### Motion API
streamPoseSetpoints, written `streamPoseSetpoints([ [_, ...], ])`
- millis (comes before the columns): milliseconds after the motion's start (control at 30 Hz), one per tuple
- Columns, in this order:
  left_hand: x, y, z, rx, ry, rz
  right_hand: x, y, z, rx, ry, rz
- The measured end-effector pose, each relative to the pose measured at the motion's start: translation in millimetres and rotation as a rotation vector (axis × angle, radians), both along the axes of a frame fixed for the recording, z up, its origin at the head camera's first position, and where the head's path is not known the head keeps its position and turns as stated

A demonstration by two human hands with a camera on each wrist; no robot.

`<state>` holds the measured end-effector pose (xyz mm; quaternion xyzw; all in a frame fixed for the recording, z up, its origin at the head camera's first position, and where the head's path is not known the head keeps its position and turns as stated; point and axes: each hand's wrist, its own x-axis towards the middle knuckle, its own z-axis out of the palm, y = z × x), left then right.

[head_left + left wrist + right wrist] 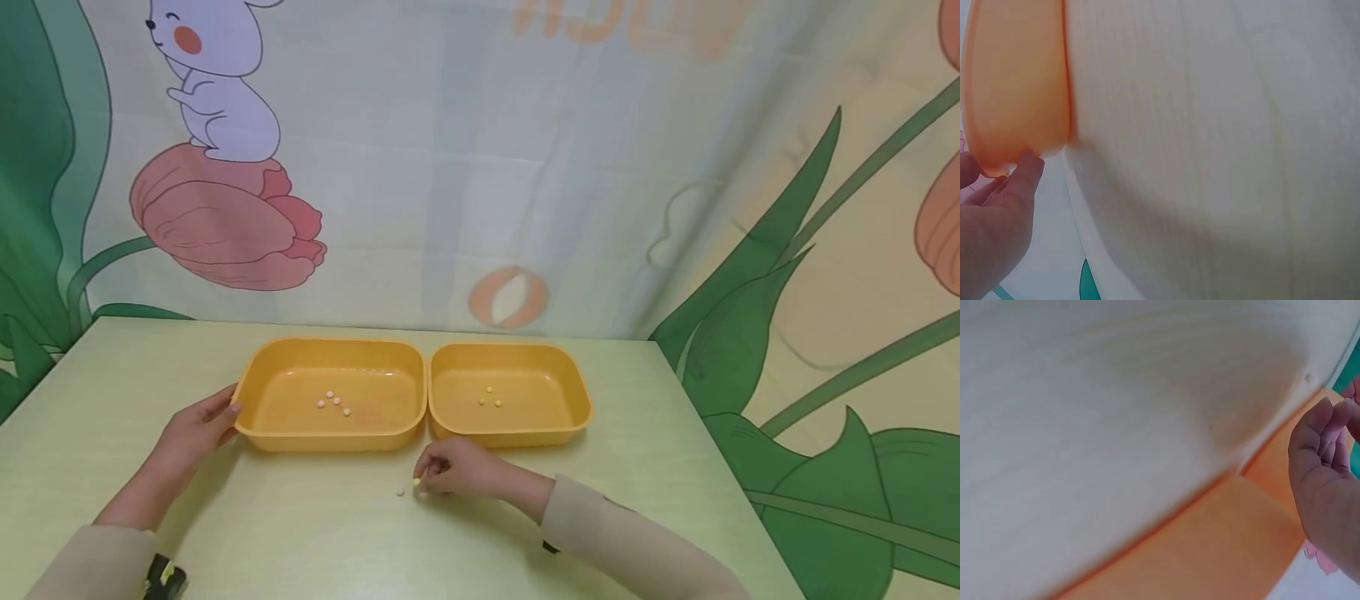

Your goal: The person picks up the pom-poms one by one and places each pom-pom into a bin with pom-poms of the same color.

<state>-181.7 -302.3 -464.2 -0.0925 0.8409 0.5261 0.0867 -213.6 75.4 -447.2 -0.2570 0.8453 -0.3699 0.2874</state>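
The right hand rests low on the pale green desk just in front of the gap between two trays, its fingers curled together and pinching a small pale yellow round bead at their tips. A second small whitish bead lies on the desk just beside it, to its left and apart from the fingers. The left hand lies on the desk at the left end of the left orange plastic rectangular tray, fingers fairly straight and relaxed, the fingertips touching the tray's outer wall and rim; the left wrist view shows the same touch at the tray's corner. Four small pale beads lie in that tray, near the middle of its floor. The right orange plastic rectangular tray stands touching the first, side by side, and holds three small yellow beads.
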Motion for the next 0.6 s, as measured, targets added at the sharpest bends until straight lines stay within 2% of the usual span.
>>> streamPoseSetpoints([
  [100,0.2,0,0.4,-0.010,-0.003,-0.002,-2.7,8,3.7,-0.001,-0.020,0.006],
  [233,1.2,1,1.4,-0.003,-0.002,-0.001,-8.7,21,11.8,-0.003,-0.002,0.037],
  [600,0.6,2,2.6,0.023,-0.012,0.006,-21.1,55,46.6,0.027,-0.014,0.057],
])
